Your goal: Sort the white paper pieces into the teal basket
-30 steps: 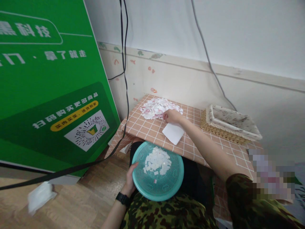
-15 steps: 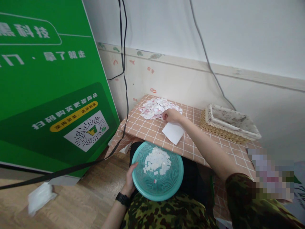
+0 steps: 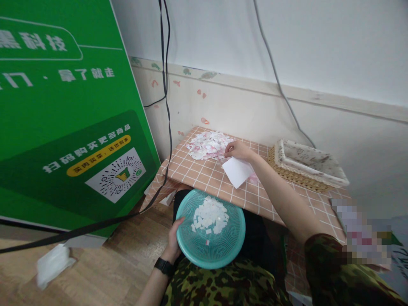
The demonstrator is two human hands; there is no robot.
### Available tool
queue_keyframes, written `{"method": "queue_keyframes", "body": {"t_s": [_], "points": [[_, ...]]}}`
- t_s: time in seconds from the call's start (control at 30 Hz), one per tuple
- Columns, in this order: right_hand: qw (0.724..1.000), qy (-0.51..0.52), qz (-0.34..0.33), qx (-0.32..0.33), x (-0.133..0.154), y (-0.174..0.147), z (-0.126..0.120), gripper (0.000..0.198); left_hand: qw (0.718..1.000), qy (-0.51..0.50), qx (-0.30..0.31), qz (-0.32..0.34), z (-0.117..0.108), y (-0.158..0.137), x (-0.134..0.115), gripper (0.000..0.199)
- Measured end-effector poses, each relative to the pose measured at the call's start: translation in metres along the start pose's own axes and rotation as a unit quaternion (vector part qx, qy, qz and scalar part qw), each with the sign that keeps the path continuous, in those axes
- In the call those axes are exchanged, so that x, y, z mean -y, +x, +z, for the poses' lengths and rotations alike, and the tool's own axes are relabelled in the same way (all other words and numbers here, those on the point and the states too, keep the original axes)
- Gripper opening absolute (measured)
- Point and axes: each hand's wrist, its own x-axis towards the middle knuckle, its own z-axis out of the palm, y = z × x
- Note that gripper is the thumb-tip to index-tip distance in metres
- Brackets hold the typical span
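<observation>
My left hand point(image 3: 174, 239), with a dark watch on its wrist, grips the left rim of a round green plastic basket point(image 3: 223, 253) on my lap. A heap of small white paper scraps point(image 3: 210, 214) lies inside the basket, with one pink-marked scrap below the heap. Over the table, my right hand point(image 3: 237, 151) is closed, with a white sheet of paper point(image 3: 237, 172) hanging tilted from it. Its fingertips are beside the right edge of a larger pile of white and pink paper scraps point(image 3: 207, 145). Something pinkish shows on the cloth just right of the sheet.
The table has a brown checked cloth point(image 3: 191, 170). A wicker basket with a patterned lining point(image 3: 306, 165) stands on its right part. Black cables point(image 3: 168, 114) hang in front at left, near a green printed panel point(image 3: 63, 127). A white plastic bag point(image 3: 54, 263) lies on the floor.
My right hand has moved right and slightly up, away from the scrap pile, and the white sheet has shifted right with it. My left hand and the green basket have stayed put.
</observation>
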Motion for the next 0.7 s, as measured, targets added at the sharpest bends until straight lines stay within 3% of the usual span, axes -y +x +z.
{"method": "queue_keyframes", "body": {"t_s": [0.27,0.4,0.5,0.6,0.7], "points": [[0.990,-0.022,0.098,-0.099,-0.018,-0.004,-0.007,0.018,1.000,0.003,-0.009,0.009,0.001,0.000,0.000,0.025],[0.969,-0.072,0.132,-0.195,-0.018,-0.012,-0.011,0.031,1.000,0.003,-0.019,0.013,0.003,-0.002,-0.001,0.021],[0.936,-0.116,0.152,-0.295,-0.015,-0.035,-0.010,0.050,1.000,0.000,-0.015,0.007,0.005,-0.004,-0.002,0.022],[0.891,-0.167,0.167,-0.387,-0.008,-0.072,0.005,0.057,1.000,-0.006,-0.018,0.004,0.006,-0.003,-0.002,0.022],[0.881,-0.212,0.123,-0.406,0.000,-0.109,0.026,0.052,1.000,-0.008,-0.024,0.002,0.005,-0.003,-0.002,0.020]]}}
